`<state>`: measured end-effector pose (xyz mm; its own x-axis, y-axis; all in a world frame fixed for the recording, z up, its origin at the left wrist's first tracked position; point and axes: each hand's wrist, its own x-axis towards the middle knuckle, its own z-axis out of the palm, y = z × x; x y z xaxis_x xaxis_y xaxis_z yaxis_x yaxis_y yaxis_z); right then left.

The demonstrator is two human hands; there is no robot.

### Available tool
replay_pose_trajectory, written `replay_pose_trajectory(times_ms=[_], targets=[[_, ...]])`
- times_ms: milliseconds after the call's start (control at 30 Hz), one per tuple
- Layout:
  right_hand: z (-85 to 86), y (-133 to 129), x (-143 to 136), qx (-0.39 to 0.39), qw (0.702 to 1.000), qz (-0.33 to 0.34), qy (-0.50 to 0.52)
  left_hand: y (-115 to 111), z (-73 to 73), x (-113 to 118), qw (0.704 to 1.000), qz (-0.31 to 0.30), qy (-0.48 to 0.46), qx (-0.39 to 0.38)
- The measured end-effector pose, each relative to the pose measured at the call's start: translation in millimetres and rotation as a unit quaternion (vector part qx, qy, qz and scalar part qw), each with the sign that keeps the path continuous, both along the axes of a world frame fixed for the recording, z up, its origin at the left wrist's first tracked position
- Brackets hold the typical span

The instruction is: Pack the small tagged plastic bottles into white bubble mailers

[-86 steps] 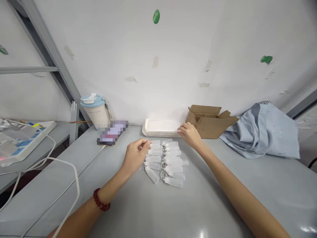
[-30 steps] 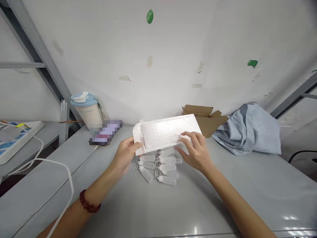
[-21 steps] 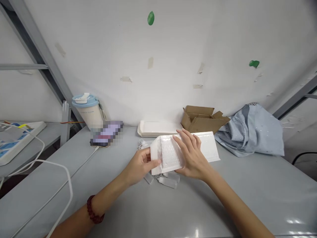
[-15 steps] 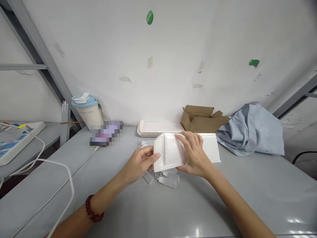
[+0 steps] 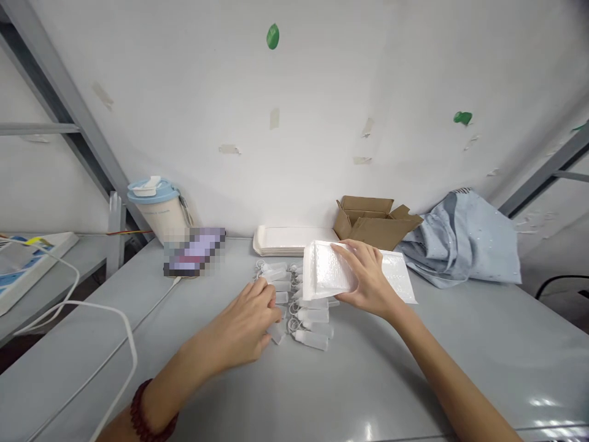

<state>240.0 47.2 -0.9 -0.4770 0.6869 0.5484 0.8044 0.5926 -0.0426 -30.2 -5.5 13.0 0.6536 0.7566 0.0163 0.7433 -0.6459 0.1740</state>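
Observation:
My right hand point(image 5: 370, 279) holds a white bubble mailer point(image 5: 329, 270), thumb below and fingers over the top, tilted above the table. On the grey tabletop lie two columns of small translucent plastic bottles point(image 5: 313, 339) with thin white loops at their ends. My left hand point(image 5: 246, 325) is down at the left column, its fingers curled over the bottles. One bottle point(image 5: 277, 334) shows just beyond the thumb and index finger. Whether the fingertips grip a bottle is hidden by the hand.
A stack of white mailers point(image 5: 294, 239) lies against the wall, beside an open cardboard box point(image 5: 380, 230). Bluish-grey fabric point(image 5: 473, 239) is heaped at the right. A cup with a blue lid point(image 5: 159, 212), a phone point(image 5: 196, 252) and white cables point(image 5: 126, 344) are at the left.
My left hand has let go of the mailer's edge and moved down to the bottles. My right hand keeps the mailer, which has shifted slightly right, uncovering more bottles.

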Motion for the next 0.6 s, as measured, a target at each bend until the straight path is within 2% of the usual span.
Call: replay_pose_trajectory(times_ms=[100,200,433,600], targets=[[0.0,-1.2,-1.7,-0.008,1.000,0.010,-0.007,0.0,-3.6,5.4,1.000,-0.003,0.026,-0.002],[0.3,-1.6,-2.2,-0.012,1.000,0.016,-0.013,2.2,-4.1,5.2,1.000,-0.015,0.008,-0.022],[0.9,-1.0,-1.4,-0.013,1.000,0.014,-0.010,9.1,15.2,-7.6,0.981,-0.006,-0.186,-0.058],[-0.1,-0.7,-2.7,-0.015,1.000,0.011,-0.014,6.6,20.7,-12.3,0.929,0.041,-0.366,-0.034]])
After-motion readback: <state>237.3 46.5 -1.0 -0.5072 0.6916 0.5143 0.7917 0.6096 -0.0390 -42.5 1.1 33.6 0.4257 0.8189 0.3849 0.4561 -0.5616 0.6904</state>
